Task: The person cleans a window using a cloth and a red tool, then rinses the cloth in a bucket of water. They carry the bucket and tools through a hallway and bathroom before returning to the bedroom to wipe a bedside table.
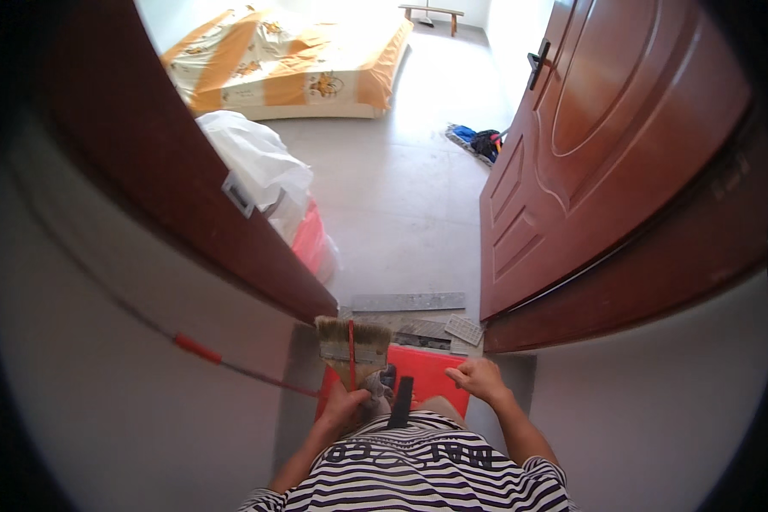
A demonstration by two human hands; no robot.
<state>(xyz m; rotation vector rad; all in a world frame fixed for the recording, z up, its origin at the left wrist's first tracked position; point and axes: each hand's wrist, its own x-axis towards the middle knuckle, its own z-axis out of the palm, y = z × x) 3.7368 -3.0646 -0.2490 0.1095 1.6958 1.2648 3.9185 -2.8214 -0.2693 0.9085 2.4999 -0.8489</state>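
Observation:
My left hand (345, 404) grips the wooden handle of a wide, flat paintbrush (353, 345), its bristles pointing away from me. A thin red stick lies along the brush, and a grey cloth (377, 393) shows beside that hand. My right hand (480, 377) is raised over the right edge of a red board or mat (422, 368), fingers curled; whether it holds something small cannot be told. Just beyond the red surface lie a white grid-patterned piece (464, 329) and a grey strip (409, 302) at the doorway.
A brown door (569, 160) stands open at the right, the door frame (185, 185) at the left. White and pink plastic bags (262, 160) sit inside by the frame. Farther in are a covered bed (294, 70), a mop (477, 144) and a wooden bench (432, 11). A red-gripped rod (197, 349) leans at the left.

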